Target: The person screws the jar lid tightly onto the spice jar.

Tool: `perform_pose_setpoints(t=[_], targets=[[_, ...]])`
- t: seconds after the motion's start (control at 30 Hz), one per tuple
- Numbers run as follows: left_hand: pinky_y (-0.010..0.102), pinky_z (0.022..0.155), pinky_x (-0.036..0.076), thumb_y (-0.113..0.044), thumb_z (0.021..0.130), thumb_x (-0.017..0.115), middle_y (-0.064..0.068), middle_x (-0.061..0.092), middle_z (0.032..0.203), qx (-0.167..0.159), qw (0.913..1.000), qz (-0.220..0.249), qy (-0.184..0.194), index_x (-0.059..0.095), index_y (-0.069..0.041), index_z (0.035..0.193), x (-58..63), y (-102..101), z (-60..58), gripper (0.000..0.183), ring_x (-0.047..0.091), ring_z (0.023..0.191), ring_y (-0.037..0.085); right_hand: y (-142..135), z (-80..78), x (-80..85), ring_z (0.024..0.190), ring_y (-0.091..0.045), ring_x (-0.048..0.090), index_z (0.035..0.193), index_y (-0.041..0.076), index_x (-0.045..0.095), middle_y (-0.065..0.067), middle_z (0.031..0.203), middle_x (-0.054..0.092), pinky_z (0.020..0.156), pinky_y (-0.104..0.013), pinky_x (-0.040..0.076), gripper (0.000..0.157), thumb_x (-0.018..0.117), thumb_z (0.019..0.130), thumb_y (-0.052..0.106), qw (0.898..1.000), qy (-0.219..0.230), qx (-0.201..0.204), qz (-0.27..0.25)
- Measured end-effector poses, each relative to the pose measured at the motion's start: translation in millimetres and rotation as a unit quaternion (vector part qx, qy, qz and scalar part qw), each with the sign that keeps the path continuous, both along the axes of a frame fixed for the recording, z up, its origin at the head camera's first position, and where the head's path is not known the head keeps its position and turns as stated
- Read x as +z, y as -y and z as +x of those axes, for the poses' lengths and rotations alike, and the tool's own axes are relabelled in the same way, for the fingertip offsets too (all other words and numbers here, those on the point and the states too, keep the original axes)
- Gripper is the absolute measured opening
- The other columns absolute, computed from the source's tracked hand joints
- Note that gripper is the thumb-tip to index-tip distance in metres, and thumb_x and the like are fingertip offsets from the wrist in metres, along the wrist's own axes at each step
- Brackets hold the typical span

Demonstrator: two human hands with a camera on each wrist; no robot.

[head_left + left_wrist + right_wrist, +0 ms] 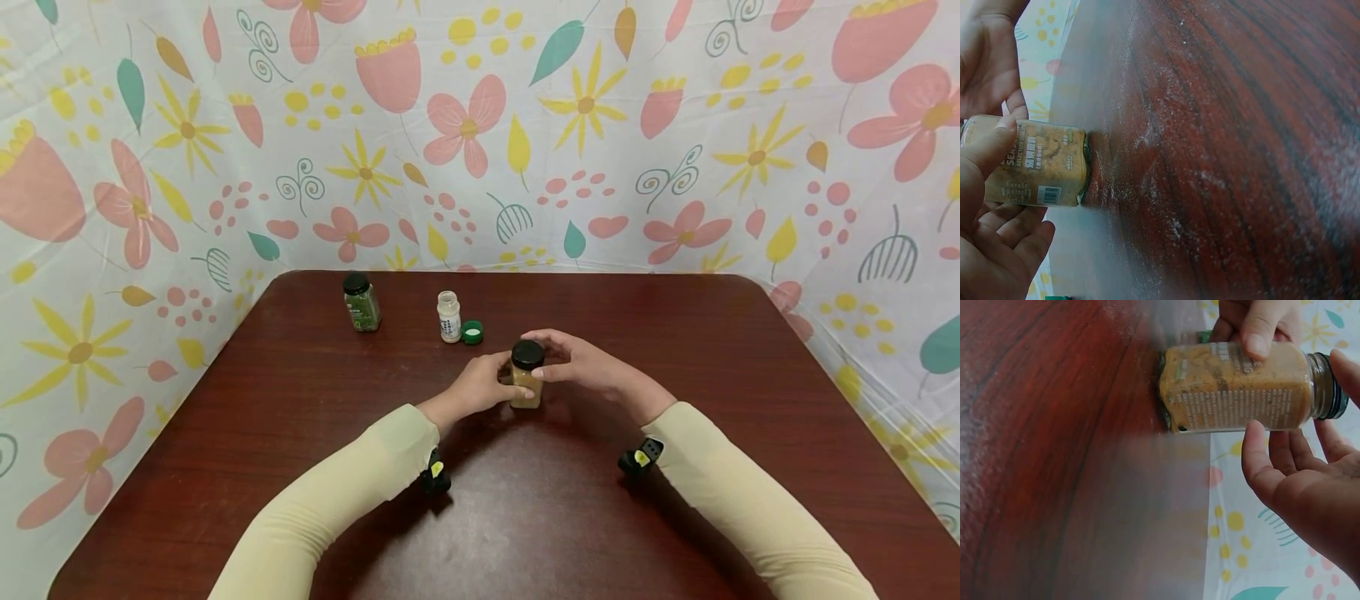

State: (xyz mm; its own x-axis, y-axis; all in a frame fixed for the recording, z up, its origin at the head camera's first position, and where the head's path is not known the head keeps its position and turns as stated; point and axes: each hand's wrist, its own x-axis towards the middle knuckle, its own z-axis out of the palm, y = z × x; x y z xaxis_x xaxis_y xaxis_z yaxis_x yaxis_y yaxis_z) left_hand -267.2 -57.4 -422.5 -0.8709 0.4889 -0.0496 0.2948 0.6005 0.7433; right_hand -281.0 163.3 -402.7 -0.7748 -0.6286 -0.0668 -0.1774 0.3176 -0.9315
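The spice jar is upright at mid-desk, its black lid on and tan powder behind the glass; whether its base meets the desk I cannot tell. The left hand grips its body between thumb and fingers. The right hand's fingers are spread around its upper part, contact unclear. Beyond, one small bottle is already uncapped, whitish inside, its green cap just beside it. Farther left, the green-labelled jar is lidded, contents seemingly green.
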Motion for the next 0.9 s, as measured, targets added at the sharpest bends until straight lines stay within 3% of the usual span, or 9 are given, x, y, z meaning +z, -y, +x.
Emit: perform_pose_setpoints(t=[0.1,0.33,0.53,0.9], targets=[[0.044,0.103,0.055,-0.026,0.093,0.077,0.012,0.071,0.131,0.0,1.0,-0.002,0.001,0.059,-0.006,0.141,0.3,0.1,-0.1,0.055,0.068,0.121,0.026,-2.0,-1.9,1.6,0.136,-0.038,0.047,0.158,0.001,0.031,-0.026,0.147,0.047,0.108,-0.049,0.049,0.066,0.063,0.101,0.014,1.0,0.026,0.011,-0.002],[0.045,0.105,0.054,-0.026,0.093,0.077,0.013,0.07,0.132,0.004,1.0,-0.005,0.002,0.058,-0.005,0.143,0.6,-0.2,0.3,0.057,0.067,0.124,0.027,-4.9,-5.7,2.6,0.129,-0.026,0.05,0.159,0.003,0.03,-0.024,0.15,0.043,0.109,-0.052,0.048,0.065,0.06,0.103,0.015,0.997,0.079,0.019,-0.01],[0.044,0.105,0.054,-0.027,0.094,0.077,0.012,0.07,0.133,0.002,1.0,-0.002,0.005,0.057,-0.006,0.143,1.3,-0.4,1.0,0.057,0.067,0.124,0.026,-4.1,-5.3,0.8,0.12,-0.019,0.053,0.154,0.003,0.038,-0.016,0.14,0.049,0.106,-0.049,0.049,0.058,0.061,0.102,0.014,0.997,0.068,0.016,-0.014],[0.044,0.106,0.054,-0.025,0.093,0.077,0.012,0.07,0.134,-0.004,1.0,0.006,0.0,0.058,-0.006,0.143,0.5,0.7,0.9,0.057,0.067,0.124,0.026,-2.9,-2.2,-0.1,0.116,-0.02,0.054,0.149,-0.001,0.041,-0.023,0.137,0.052,0.097,-0.047,0.054,0.053,0.062,0.101,0.011,0.999,0.02,0.017,-0.021]])
